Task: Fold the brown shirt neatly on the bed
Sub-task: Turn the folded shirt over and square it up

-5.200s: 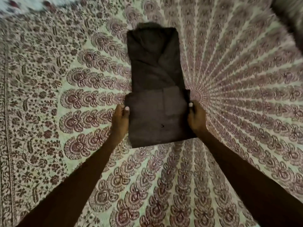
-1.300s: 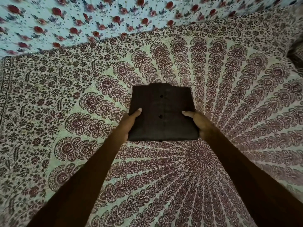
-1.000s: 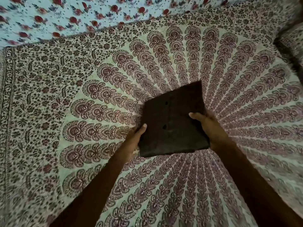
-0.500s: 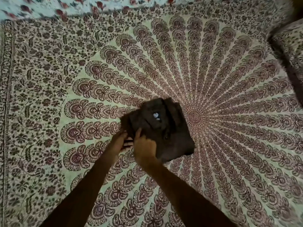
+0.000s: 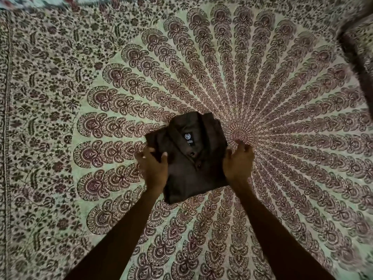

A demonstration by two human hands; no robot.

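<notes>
The brown shirt [image 5: 187, 178] under my hands is matt woven cloth with small glossy buttons [image 5: 192, 153]. The bedspread [image 5: 282, 98] is printed cotton-like cloth, matt too

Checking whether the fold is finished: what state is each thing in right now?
brown shirt: folded into a compact rectangle, collar side up, label and buttons showing, lying flat on the bedsheet.
left hand: resting on the shirt's left edge, thumb on top.
right hand: at the right edge, fingers spread, no closed grip.

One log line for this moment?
folded brown cotton shirt: collar up, on patterned bedsheet | left hand: resting on it | right hand: at edge
</notes>
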